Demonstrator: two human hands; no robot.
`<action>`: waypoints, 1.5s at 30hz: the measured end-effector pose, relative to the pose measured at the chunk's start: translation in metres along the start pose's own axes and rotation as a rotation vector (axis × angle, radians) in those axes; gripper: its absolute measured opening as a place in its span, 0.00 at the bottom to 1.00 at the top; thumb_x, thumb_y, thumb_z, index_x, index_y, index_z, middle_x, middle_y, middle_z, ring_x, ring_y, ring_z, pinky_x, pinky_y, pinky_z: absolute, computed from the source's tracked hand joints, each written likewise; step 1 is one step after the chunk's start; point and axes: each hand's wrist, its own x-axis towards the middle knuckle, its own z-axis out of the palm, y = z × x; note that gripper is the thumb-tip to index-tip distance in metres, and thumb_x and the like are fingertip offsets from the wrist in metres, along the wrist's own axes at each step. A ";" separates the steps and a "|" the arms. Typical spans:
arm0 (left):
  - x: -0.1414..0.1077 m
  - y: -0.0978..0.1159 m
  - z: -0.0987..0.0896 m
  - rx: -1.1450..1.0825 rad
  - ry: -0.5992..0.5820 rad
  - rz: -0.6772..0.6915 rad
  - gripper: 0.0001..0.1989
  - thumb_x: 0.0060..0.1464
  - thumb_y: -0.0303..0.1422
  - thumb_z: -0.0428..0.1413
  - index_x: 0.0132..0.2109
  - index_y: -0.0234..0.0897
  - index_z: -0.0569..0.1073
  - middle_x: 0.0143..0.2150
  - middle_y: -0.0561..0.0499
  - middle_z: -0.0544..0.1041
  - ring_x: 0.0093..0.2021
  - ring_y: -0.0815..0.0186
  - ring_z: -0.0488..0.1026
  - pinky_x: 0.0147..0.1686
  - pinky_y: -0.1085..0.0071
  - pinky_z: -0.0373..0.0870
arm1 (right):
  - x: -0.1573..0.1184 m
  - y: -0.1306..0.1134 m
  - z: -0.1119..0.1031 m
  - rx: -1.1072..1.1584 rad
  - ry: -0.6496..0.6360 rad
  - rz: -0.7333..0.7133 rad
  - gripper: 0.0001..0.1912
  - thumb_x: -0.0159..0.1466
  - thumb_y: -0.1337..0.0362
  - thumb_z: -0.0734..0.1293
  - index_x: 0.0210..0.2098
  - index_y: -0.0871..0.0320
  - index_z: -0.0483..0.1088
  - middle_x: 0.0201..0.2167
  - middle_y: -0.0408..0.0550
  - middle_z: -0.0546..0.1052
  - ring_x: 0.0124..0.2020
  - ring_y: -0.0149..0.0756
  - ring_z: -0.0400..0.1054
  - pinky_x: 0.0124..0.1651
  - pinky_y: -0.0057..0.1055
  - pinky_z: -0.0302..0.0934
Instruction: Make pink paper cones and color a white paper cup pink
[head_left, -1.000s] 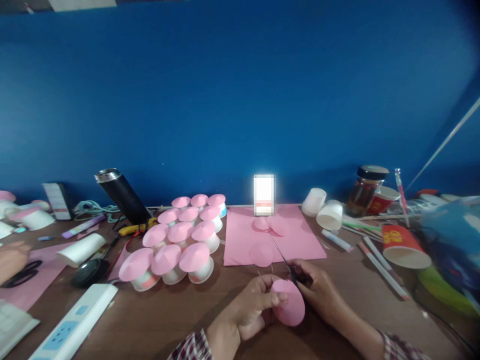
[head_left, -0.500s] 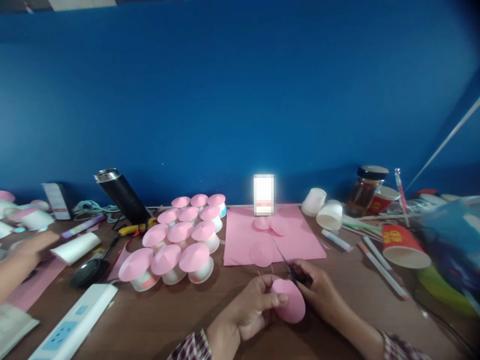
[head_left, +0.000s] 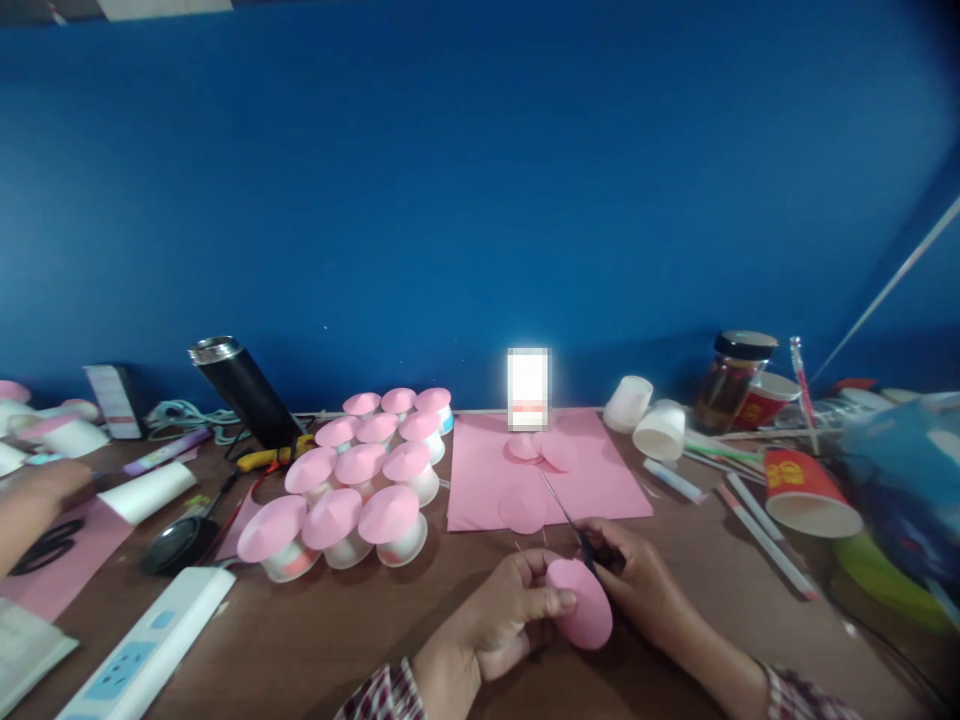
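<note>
Between thumb and fingers, my left hand (head_left: 517,610) pinches a pink paper disc (head_left: 583,608) low over the brown table. My right hand (head_left: 637,570) grips dark-handled scissors (head_left: 564,512) just beside the disc's upper right edge. Their blades point away from me, up and to the left. Whether the blades touch the disc I cannot tell. Just beyond, a stack of pink paper (head_left: 600,485) bears several cut pink circles (head_left: 523,509). To the left, rows of white paper cups (head_left: 401,540) carry pink cone tops (head_left: 388,514).
A white power strip (head_left: 161,635) and a tilted black flask (head_left: 244,390) stand left. On the right are white cups (head_left: 628,403), a red cup (head_left: 806,490), a lidded jar (head_left: 733,380) and thin sticks (head_left: 766,540). Another person's hand (head_left: 49,500) reaches in at far left.
The pink disc has shifted very slightly right in my left hand; my right hand and the scissors stay almost still. At far left the other person's hand has moved left, uncovering black scissors handles.
</note>
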 end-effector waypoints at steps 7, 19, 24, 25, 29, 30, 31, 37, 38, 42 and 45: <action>-0.001 0.001 0.002 -0.005 0.021 -0.010 0.17 0.34 0.24 0.68 0.34 0.31 0.73 0.31 0.50 0.74 0.31 0.69 0.72 0.37 0.70 0.65 | -0.001 0.002 0.000 -0.010 0.003 -0.014 0.15 0.54 0.65 0.65 0.41 0.61 0.73 0.32 0.51 0.79 0.33 0.41 0.73 0.37 0.33 0.66; -0.002 0.002 0.004 -0.007 0.009 0.002 0.16 0.35 0.25 0.68 0.33 0.30 0.72 0.30 0.50 0.74 0.31 0.69 0.72 0.37 0.70 0.64 | 0.000 0.005 0.001 0.014 -0.020 -0.025 0.14 0.55 0.66 0.64 0.40 0.61 0.72 0.33 0.51 0.79 0.34 0.41 0.73 0.37 0.32 0.66; -0.002 0.001 0.003 -0.006 0.013 0.000 0.15 0.35 0.25 0.68 0.32 0.31 0.72 0.30 0.50 0.74 0.31 0.69 0.71 0.36 0.70 0.65 | -0.001 0.003 0.000 -0.006 -0.012 -0.035 0.13 0.54 0.67 0.64 0.40 0.60 0.73 0.31 0.49 0.79 0.32 0.40 0.73 0.35 0.32 0.65; -0.002 0.001 0.003 -0.008 0.015 0.003 0.16 0.34 0.25 0.68 0.32 0.31 0.72 0.30 0.50 0.73 0.31 0.69 0.71 0.36 0.70 0.65 | -0.001 0.003 0.000 -0.004 -0.012 -0.037 0.14 0.54 0.67 0.64 0.40 0.60 0.73 0.31 0.49 0.79 0.32 0.40 0.73 0.35 0.32 0.65; -0.001 0.000 0.001 -0.022 0.014 0.015 0.15 0.35 0.24 0.68 0.33 0.30 0.72 0.30 0.50 0.73 0.31 0.70 0.71 0.36 0.70 0.65 | 0.000 0.005 0.001 -0.001 -0.001 -0.030 0.14 0.54 0.67 0.64 0.40 0.61 0.73 0.32 0.50 0.79 0.33 0.41 0.73 0.37 0.32 0.65; -0.001 0.000 0.001 -0.021 0.013 0.016 0.15 0.35 0.24 0.68 0.33 0.30 0.72 0.30 0.50 0.73 0.31 0.70 0.71 0.36 0.70 0.65 | 0.000 0.005 0.001 -0.002 -0.003 -0.029 0.14 0.54 0.67 0.64 0.41 0.61 0.72 0.33 0.51 0.79 0.34 0.41 0.73 0.37 0.32 0.66; -0.001 0.000 0.001 -0.021 0.013 0.020 0.15 0.35 0.24 0.68 0.33 0.30 0.73 0.30 0.50 0.73 0.31 0.70 0.71 0.36 0.70 0.65 | 0.000 0.005 0.001 -0.004 -0.008 -0.031 0.14 0.54 0.66 0.64 0.41 0.61 0.72 0.33 0.51 0.79 0.34 0.41 0.73 0.38 0.32 0.65; 0.001 0.001 0.001 -0.017 0.047 0.034 0.16 0.34 0.26 0.69 0.33 0.31 0.73 0.30 0.51 0.73 0.30 0.70 0.70 0.35 0.71 0.64 | 0.000 0.006 0.000 -0.032 -0.022 -0.053 0.14 0.55 0.66 0.64 0.41 0.61 0.72 0.32 0.50 0.79 0.33 0.40 0.72 0.36 0.32 0.65; 0.001 0.000 0.000 -0.013 0.048 0.035 0.16 0.34 0.26 0.69 0.32 0.31 0.73 0.30 0.51 0.73 0.30 0.70 0.70 0.35 0.71 0.64 | 0.000 0.006 0.000 -0.036 -0.023 -0.053 0.14 0.55 0.66 0.64 0.41 0.61 0.72 0.32 0.50 0.79 0.33 0.40 0.72 0.36 0.32 0.64; 0.001 -0.001 -0.001 -0.011 0.040 0.072 0.16 0.34 0.28 0.69 0.33 0.31 0.73 0.29 0.50 0.73 0.30 0.70 0.69 0.33 0.72 0.64 | -0.002 0.006 0.000 0.006 -0.037 -0.052 0.13 0.56 0.66 0.65 0.41 0.60 0.72 0.34 0.50 0.79 0.35 0.41 0.72 0.38 0.32 0.65; 0.001 0.000 -0.002 0.000 0.035 0.104 0.15 0.36 0.29 0.68 0.32 0.31 0.73 0.29 0.50 0.73 0.29 0.70 0.69 0.31 0.73 0.63 | -0.002 0.004 0.000 0.051 -0.053 -0.048 0.12 0.57 0.66 0.65 0.41 0.60 0.72 0.35 0.49 0.79 0.36 0.40 0.72 0.39 0.32 0.65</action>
